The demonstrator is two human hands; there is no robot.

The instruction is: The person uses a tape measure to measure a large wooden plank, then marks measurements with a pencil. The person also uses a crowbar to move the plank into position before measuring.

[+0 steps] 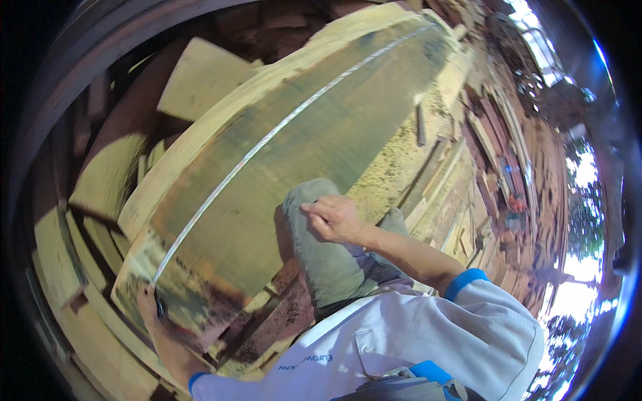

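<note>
On slab [301, 154], left hand [150, 304] pinning tape measure [267, 137]

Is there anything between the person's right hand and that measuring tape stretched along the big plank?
Nothing visible. The right hand rests on the raised knee, apart from the tape; only bare plank lies between. The left hand holds the tape's near end.

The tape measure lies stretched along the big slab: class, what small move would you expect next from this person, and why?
Probably a look along the tape measure to take the length. The left hand pins its case at the near end of the wooden slab, and the blade already runs to the far end. The right hand rests on the knee, holding nothing I can make out.
</note>
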